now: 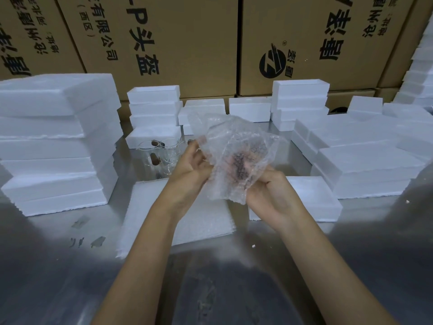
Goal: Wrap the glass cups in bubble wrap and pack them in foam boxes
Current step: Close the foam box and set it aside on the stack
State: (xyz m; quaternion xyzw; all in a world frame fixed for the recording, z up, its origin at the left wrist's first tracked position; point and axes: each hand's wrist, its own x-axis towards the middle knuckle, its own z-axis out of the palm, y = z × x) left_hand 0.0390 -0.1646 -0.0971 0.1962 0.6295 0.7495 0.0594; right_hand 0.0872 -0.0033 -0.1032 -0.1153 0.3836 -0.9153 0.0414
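Left hand (192, 165) fingers curled round the left edge of the bubble wrap (234, 156), pinching it; right hand (269, 188) cupped under the bundle from the lower right, fingers curled up behind the film and gripping it; held at frame centre, above the bench (234, 289), not resting on anything. Inside the wrap, a dark shape blurred by the bubbles, probably a glass cup with a dark part, though too veiled to say for sure; top of the sheet flaring loose and unfolded, so wrapping judged midway, not closed.

Left of centre, just behind the left hand, bare glass cups (159, 153) on the bench, unwrapped; more wrapping left. Flat white foam sheet (199, 219) below the hands; low foam box (311, 195) just right of it, likely the next place for the bundle. Foam boxes stacked at mid left (58, 141), centre back (154, 109) and right (363, 160); cardboard cartons (187, 43) across the top.

Open room only in the near strip of bench; stacks crowding both sides, loose cups close to the left elbow's path.
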